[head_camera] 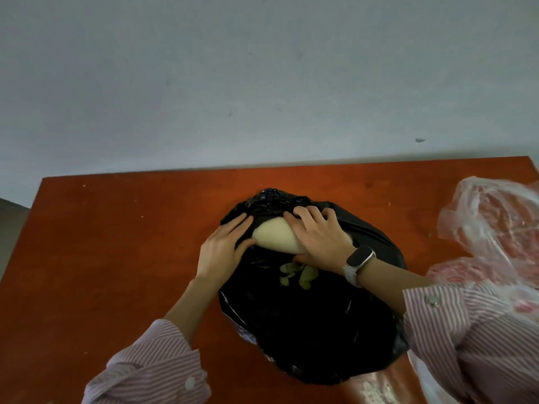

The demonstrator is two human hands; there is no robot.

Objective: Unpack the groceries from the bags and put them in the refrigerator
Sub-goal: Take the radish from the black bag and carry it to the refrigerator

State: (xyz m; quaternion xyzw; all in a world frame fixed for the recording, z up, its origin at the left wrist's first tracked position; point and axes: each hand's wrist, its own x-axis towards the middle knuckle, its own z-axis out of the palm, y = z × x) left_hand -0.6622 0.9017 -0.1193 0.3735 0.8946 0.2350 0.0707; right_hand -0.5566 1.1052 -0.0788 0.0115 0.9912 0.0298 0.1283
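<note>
A black plastic bag (306,325) lies on the reddish-brown table (116,243). A pale, rounded white vegetable (274,237) shows at the bag's far opening. My right hand (318,237) curls over that vegetable and grips it. My left hand (224,249) pinches the bag's black edge beside it, thumb under the plastic. Small green pieces (297,274) lie on the bag just below my right wrist. The rest of the bag's contents are hidden.
A crumpled translucent pink-tinted plastic bag (493,228) sits at the table's right side. A pale grey wall (262,83) rises behind the table's far edge. Bare tabletop spreads to the left of the black bag. A watch is on my right wrist.
</note>
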